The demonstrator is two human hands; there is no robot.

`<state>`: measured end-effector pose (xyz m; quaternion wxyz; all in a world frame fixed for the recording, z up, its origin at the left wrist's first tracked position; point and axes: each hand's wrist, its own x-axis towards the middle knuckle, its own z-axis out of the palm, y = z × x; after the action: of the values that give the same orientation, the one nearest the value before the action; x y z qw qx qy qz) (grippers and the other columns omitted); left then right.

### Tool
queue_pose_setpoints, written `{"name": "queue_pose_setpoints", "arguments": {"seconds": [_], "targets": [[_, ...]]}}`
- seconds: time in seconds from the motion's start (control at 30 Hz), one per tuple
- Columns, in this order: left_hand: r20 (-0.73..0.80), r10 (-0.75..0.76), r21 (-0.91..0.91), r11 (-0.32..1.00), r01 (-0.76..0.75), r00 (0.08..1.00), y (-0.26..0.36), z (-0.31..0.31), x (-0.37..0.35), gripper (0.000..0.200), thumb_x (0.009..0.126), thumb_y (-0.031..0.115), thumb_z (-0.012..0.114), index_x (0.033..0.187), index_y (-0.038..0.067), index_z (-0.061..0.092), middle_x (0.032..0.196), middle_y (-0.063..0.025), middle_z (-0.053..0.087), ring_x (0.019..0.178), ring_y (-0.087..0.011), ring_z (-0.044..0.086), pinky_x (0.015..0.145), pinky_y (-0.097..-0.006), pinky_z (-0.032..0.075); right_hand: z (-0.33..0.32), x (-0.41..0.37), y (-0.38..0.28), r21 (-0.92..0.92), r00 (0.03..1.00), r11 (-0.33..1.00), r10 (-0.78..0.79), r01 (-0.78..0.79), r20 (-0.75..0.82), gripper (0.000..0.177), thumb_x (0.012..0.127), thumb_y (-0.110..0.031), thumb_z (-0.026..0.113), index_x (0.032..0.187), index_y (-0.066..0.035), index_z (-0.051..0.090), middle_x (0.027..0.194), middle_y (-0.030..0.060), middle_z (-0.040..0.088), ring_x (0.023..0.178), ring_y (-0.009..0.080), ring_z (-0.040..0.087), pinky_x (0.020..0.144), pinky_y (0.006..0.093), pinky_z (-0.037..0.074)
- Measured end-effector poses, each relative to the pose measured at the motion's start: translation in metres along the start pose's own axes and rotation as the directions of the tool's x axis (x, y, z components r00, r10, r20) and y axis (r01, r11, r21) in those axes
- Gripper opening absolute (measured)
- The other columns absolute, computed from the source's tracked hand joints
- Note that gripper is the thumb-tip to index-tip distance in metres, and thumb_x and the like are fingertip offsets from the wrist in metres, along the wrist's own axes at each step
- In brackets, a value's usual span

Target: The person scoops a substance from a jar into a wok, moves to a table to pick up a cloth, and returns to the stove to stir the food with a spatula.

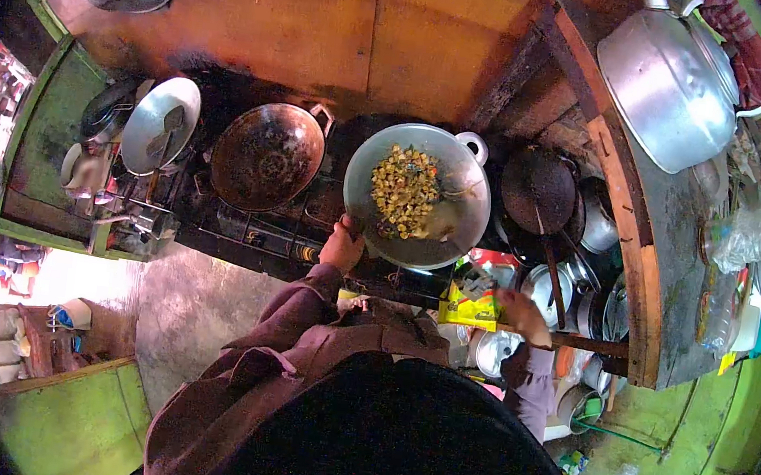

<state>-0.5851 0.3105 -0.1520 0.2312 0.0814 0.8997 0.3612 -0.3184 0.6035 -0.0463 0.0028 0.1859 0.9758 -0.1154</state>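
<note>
A large silver wok stands on the stove, with small browned cubes of food gathered mostly in its left half. My left hand is closed at the wok's lower left rim, where its fingers seem wrapped round a handle hidden beneath them. Just below the wok's right side is a yellow packet with a dark and grey upper part. My right hand is at the packet's right edge, its fingers blurred. Whether they grip the packet or only touch it cannot be made out.
Left of the silver wok sit a browned wok and a pale pan with a spatula. To the right are a blackened pan and stacked pots. A big kettle stands on the wooden-edged shelf at right.
</note>
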Motion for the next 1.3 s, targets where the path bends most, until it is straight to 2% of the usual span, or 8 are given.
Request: {"name": "queue_pose_setpoints", "arguments": {"seconds": [0.03, 0.17, 0.23, 0.4, 0.6, 0.93, 1.07, 1.3], "targets": [[-0.018, 0.03, 0.008, 1.0, -0.03, 0.999, -0.002, 0.002, 0.0, 0.057, 0.076, 0.038, 0.059, 0.111, -0.001, 0.037, 0.099, -0.0275, 0.059, 0.095, -0.0409, 0.057, 0.08, -0.0472, 0.046, 0.022, 0.008, -0.003, 0.2, 0.976, 0.955, -0.218, 0.219, -0.029, 0.045, 0.089, -0.048, 0.042, 0.097, -0.007, 0.058, 0.07, 0.0185, 0.063, 0.061, 0.0352, 0.061, 0.052, 0.0398, 0.047], [-0.005, -0.044, 0.053, 0.998, 0.044, 0.999, -0.004, 0.005, 0.008, 0.056, 0.076, 0.039, 0.059, 0.11, -0.001, 0.037, 0.098, -0.027, 0.059, 0.095, -0.0401, 0.058, 0.08, -0.0468, 0.046, 0.037, 0.036, -0.055, 0.313, 0.749, 0.868, 0.096, -0.385, 0.655, 0.034, 0.095, -0.032, 0.035, 0.112, -0.011, 0.055, 0.101, 0.0132, 0.062, 0.086, 0.0269, 0.062, 0.073, 0.0369, 0.047], [0.026, -0.019, 0.065, 0.998, 0.017, 0.999, -0.005, 0.003, 0.007, 0.058, 0.076, 0.041, 0.058, 0.11, -0.001, 0.037, 0.098, -0.0265, 0.059, 0.095, -0.0397, 0.058, 0.08, -0.0465, 0.046, 0.097, 0.046, -0.051, 0.568, 0.88, 0.699, 0.196, -0.434, 0.432, 0.042, 0.093, -0.042, 0.036, 0.109, -0.01, 0.057, 0.093, 0.0152, 0.064, 0.085, 0.0295, 0.062, 0.07, 0.0395, 0.046], [0.013, 0.013, 0.07, 0.997, -0.014, 1.0, 0.001, -0.004, 0.002, 0.063, 0.076, 0.041, 0.059, 0.112, -0.004, 0.035, 0.099, -0.0292, 0.058, 0.095, -0.0427, 0.056, 0.079, -0.0471, 0.046, 0.095, 0.044, -0.053, 0.578, 0.969, 0.805, 0.229, -0.133, -0.097, 0.044, 0.089, -0.045, 0.045, 0.09, -0.004, 0.062, 0.068, 0.0174, 0.062, 0.056, 0.031, 0.06, 0.051, 0.0415, 0.043], [0.013, 0.02, 0.022, 1.0, -0.021, 1.0, 0.002, -0.003, 0.001, 0.065, 0.077, 0.041, 0.06, 0.113, -0.006, 0.034, 0.097, -0.0308, 0.058, 0.093, -0.0447, 0.056, 0.078, -0.0479, 0.046, 0.015, 0.021, -0.052, -0.152, 0.929, 0.952, 0.209, -0.264, -0.305, 0.032, 0.085, -0.049, 0.048, 0.101, -0.021, 0.055, 0.057, 0.0133, 0.059, 0.051, 0.0333, 0.06, 0.043, 0.0457, 0.045], [0.017, 0.008, 0.05, 0.999, -0.009, 1.0, -0.002, 0.0, 0.006, 0.066, 0.078, 0.04, 0.061, 0.115, -0.006, 0.031, 0.097, -0.0309, 0.057, 0.093, -0.0441, 0.056, 0.077, -0.0488, 0.046, -0.052, 0.047, -0.031, -0.162, 0.907, 0.894, 0.398, -0.417, -0.136, 0.04, 0.086, -0.048, 0.047, 0.101, -0.013, 0.058, 0.072, 0.0175, 0.063, 0.068, 0.0367, 0.062, 0.056, 0.0483, 0.048], [-0.003, 0.018, 0.055, 0.998, -0.018, 1.0, 0.002, -0.004, 0.006, 0.06, 0.075, 0.04, 0.06, 0.11, -0.002, 0.037, 0.097, -0.0284, 0.059, 0.093, -0.0414, 0.058, 0.079, -0.0476, 0.046, 0.024, 0.093, 0.033, 0.107, 0.968, 0.964, 0.248, -0.244, -0.028, 0.047, 0.085, -0.052, 0.046, 0.106, -0.012, 0.06, 0.087, 0.0204, 0.063, 0.083, 0.0395, 0.06, 0.072, 0.048, 0.047], [-0.015, 0.055, 0.065, 0.996, -0.054, 0.998, 0.002, -0.015, 0.009, 0.063, 0.074, 0.041, 0.06, 0.113, -0.002, 0.036, 0.097, -0.0278, 0.059, 0.092, -0.0417, 0.058, 0.078, -0.0473, 0.046, -0.037, 0.109, -0.027, 0.168, 0.989, 0.977, 0.139, -0.128, -0.055, 0.042, 0.083, -0.046, 0.056, 0.104, -0.011, 0.062, 0.086, 0.0207, 0.062, 0.082, 0.0367, 0.061, 0.069, 0.0419, 0.048]]}}
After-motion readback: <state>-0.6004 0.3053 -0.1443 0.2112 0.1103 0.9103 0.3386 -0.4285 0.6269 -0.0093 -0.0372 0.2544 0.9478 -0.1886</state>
